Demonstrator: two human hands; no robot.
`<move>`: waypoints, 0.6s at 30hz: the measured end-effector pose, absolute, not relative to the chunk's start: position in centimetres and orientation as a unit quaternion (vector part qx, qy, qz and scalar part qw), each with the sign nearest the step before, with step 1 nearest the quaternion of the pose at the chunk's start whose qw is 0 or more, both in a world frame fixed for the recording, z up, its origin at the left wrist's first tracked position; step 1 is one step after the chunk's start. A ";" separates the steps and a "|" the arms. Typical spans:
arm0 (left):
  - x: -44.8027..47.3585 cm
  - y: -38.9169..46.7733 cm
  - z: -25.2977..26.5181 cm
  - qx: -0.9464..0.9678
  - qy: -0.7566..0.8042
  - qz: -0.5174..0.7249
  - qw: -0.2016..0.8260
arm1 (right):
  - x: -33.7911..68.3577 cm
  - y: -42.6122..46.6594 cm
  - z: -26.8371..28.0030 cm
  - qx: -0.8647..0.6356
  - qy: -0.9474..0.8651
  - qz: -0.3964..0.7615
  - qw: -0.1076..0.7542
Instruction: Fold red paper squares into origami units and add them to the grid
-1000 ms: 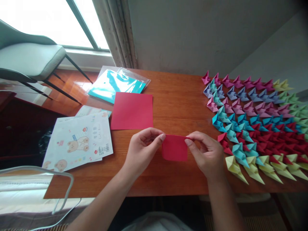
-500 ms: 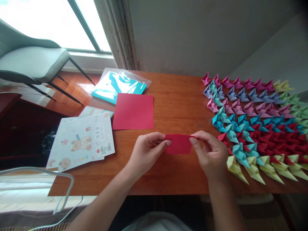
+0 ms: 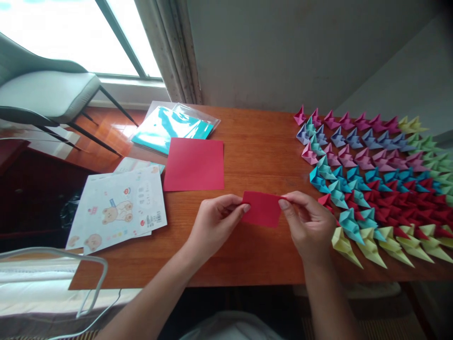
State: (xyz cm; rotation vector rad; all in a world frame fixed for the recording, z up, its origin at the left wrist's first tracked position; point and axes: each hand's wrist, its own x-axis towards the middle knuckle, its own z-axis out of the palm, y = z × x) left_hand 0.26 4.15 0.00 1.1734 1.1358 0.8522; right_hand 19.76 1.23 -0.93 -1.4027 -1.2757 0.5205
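Observation:
A small folded sheet of red paper (image 3: 262, 210) is stretched between my two hands over the wooden table (image 3: 255, 156). My left hand (image 3: 217, 217) pinches its left edge between thumb and fingers. On the other side, my right hand (image 3: 306, 219) grips the upper right corner the same way. The paper lies slightly tilted, its right side lower. Beyond my left hand rests a flat square of red paper (image 3: 194, 164). Just right of my right hand begin rows of folded paper figures, with pale yellow ones (image 3: 370, 245) nearest.
White packets with bear drawings (image 3: 120, 208) lie at the left, and a teal paper pack in clear plastic (image 3: 173, 127) sits behind. Red (image 3: 399, 203), blue (image 3: 354, 177) and pink (image 3: 361, 120) figures fill the right side. A chair (image 3: 49, 89) stands beyond the table.
The red paper in my hands has tilted; its upper left corner has risen and more of its face shows. Both hands keep their pinch in nearly the same place.

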 end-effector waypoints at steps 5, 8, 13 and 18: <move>0.2 4.2 -0.1 0.555 0.493 0.344 0.575 | 19.8 1.3 -1.0 -0.602 -0.512 0.198 0.580; 0.2 4.2 -0.3 0.562 0.500 0.345 0.561 | 19.8 1.4 -1.0 -0.600 -0.505 0.197 0.589; 0.3 4.1 -0.3 0.569 0.485 0.334 0.574 | 19.9 1.4 -1.1 -0.608 -0.493 0.194 0.591; 0.3 4.2 0.1 0.641 0.480 0.291 0.523 | 20.2 1.8 -1.5 -0.626 -0.471 0.244 0.571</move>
